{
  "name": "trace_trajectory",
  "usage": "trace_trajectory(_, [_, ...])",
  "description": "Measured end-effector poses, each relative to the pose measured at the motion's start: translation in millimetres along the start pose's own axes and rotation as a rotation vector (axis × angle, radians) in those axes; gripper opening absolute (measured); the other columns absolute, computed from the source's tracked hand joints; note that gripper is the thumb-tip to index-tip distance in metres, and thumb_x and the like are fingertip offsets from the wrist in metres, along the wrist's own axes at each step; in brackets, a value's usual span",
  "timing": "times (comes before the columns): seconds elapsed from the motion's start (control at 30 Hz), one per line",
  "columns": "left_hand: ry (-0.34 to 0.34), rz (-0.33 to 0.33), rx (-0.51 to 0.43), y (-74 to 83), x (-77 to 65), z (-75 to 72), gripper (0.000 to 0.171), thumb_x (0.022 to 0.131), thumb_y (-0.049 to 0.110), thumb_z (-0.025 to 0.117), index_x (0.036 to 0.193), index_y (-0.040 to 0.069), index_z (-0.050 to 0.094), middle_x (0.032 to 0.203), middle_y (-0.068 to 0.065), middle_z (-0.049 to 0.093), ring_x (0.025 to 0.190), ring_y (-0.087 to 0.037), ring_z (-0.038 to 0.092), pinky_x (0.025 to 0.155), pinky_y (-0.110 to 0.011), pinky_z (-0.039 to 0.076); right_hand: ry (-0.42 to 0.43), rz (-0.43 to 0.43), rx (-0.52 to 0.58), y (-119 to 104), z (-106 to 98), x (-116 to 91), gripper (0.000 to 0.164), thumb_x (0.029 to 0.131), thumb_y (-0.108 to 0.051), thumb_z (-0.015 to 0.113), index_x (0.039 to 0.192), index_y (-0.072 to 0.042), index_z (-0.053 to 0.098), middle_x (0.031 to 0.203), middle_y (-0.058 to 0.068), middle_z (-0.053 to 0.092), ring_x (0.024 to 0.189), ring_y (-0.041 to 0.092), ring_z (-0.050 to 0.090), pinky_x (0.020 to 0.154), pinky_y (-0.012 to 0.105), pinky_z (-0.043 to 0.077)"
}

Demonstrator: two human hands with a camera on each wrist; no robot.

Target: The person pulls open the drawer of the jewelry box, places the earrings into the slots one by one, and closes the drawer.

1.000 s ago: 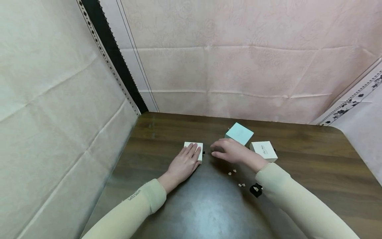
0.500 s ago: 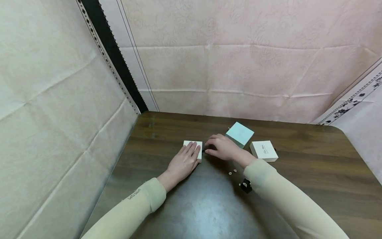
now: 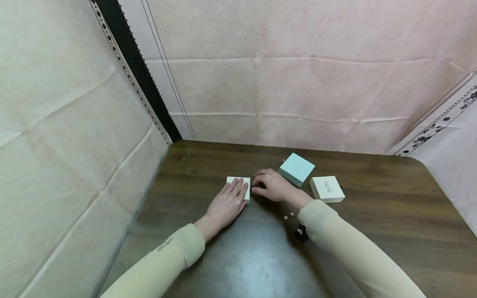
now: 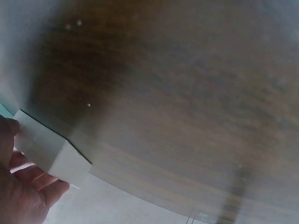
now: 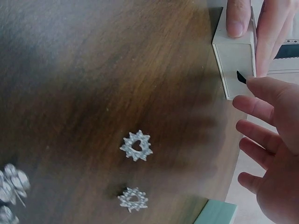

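Note:
A small white box (image 3: 248, 194) lies on the table, with my left hand (image 3: 225, 203) spread over its top. In the left wrist view, my thumb holds one side of that box (image 4: 42, 140) and the fingers its other side. A short black pull tab (image 5: 240, 77) sticks out of the inset end panel. Beside that end is my right hand (image 3: 273, 186), its fingers loosely bent. One fingertip is right at the tab, while the neighbouring tip stands apart from it. Two silver heart-centred earrings (image 5: 136, 145) lie near the right hand.
Behind the right hand stand a teal box (image 3: 297, 169) and a printed white box (image 3: 328, 189). A black piece with shiny bits (image 3: 301, 233) lies partly under the right sleeve. Silver petal-shaped jewelry (image 5: 11, 182) lies nearby on the wooden table (image 3: 208, 161). Cloth hangs behind.
My right hand has moved left to the tab at the end of the white box, and its sleeve now covers part of the jewelry. The left hand has stayed on the box.

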State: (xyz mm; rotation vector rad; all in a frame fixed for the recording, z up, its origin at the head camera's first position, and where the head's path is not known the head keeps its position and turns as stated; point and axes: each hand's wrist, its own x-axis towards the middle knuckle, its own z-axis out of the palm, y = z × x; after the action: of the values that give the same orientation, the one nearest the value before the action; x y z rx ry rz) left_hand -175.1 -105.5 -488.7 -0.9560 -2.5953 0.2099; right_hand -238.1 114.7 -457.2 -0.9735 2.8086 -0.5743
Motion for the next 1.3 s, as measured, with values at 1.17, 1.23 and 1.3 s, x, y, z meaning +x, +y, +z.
trace_trajectory(1.17, [0.012,0.005,0.026,-0.1,-0.7,1.8,0.056,0.107,0.037,0.068,0.149,0.002,0.06,0.149,-0.02,0.062,0.139,-0.032,0.06,0.111,-0.046,0.052,-0.004,-0.028,0.036,-0.7,8.6,13.3,0.012,0.104,-0.016,0.07,0.094,-0.01,0.075,0.141,0.022,0.066,0.137,0.044,0.056,0.117,0.058,0.042])
trace_trajectory(1.23, [0.006,0.007,0.027,0.1,-0.2,1.3,0.056,0.107,0.037,0.067,0.149,0.001,0.059,0.149,-0.02,0.062,0.139,-0.032,0.06,0.111,-0.046,0.052,-0.004,-0.036,0.032,-0.5,9.2,14.0,0.013,0.103,-0.014,0.07,0.092,-0.01,0.075,0.14,0.023,0.066,0.135,0.044,0.057,0.116,0.058,0.043])
trace_trajectory(1.3, [-0.001,0.008,0.03,0.0,0.1,0.7,0.056,0.108,0.037,0.066,0.15,0.001,0.059,0.149,-0.02,0.061,0.139,-0.032,0.06,0.111,-0.046,0.052,-0.004,-0.042,0.033,-0.6,9.2,14.7,0.014,0.103,-0.013,0.069,0.091,-0.01,0.075,0.14,0.023,0.066,0.135,0.045,0.057,0.116,0.058,0.044])
